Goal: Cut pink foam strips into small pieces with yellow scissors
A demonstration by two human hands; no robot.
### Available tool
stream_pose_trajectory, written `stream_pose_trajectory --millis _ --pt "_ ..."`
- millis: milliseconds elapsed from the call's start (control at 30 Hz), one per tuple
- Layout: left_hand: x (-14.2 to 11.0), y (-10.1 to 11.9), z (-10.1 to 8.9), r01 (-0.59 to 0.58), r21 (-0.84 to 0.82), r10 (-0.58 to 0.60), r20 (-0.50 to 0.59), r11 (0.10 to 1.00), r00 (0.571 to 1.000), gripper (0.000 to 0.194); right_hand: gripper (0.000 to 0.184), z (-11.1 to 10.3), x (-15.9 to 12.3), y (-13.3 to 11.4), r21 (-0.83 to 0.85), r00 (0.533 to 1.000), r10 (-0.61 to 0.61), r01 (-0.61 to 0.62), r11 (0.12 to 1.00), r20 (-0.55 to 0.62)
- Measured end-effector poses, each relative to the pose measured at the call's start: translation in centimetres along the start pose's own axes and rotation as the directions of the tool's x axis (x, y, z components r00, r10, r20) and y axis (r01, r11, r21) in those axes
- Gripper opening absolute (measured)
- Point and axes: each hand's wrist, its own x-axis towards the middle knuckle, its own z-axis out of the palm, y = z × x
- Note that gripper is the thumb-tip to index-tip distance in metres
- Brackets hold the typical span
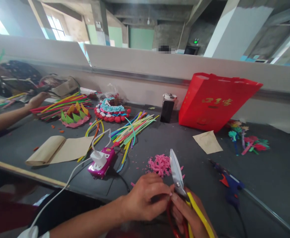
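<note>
My right hand point(184, 210) is wrapped round a pair of scissors point(177, 175) with yellow and dark red handles. Their metal blades look closed and point up and away from me. My left hand point(148, 198) is closed in a pinch, its fingertips meeting those of my right hand beside the scissors. Whatever lies between these fingertips is too small to make out. Just beyond my hands, a pile of pink cut strips point(158, 165) lies on the dark table point(140, 178), with a few bits scattered around it.
To the right lie a glue gun point(230, 185), a paper square point(208, 142) and crepe flowers point(252, 142). Behind stand a red bag point(214, 102) and a black bottle point(167, 109). Leftward are coloured sticks point(135, 129), a purple power strip point(102, 163), a paper roll point(48, 150) and a co-worker's arm point(13, 115).
</note>
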Motion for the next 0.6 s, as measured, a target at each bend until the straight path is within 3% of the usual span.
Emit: stream_pose_trajectory --millis 167,367,500,600 --pt "0.4 0.2 -0.8 -0.003 -0.038 0.005 0.052 0.999 0.999 0.023 0.039 -0.8 0.5 1.3 0.146 0.994 0.067 -0.079 0.986 0.083" --pt "0.7 0.1 -0.6 0.123 -0.273 -0.129 -0.004 0.954 0.992 0.020 0.043 -1.5 0.9 1.8 0.252 0.968 0.201 -0.234 0.939 0.150" --pt "0.6 -0.1 -0.2 0.194 -0.454 -0.222 -0.008 0.870 0.975 0.017 0.045 -1.3 0.9 1.5 0.215 0.958 0.198 -0.242 0.946 0.206" --pt "0.6 -0.4 0.2 0.293 -0.622 -0.374 0.000 0.726 0.927 0.018 0.042 -1.0 0.9 1.4 0.132 0.979 0.134 -0.155 0.979 0.157"
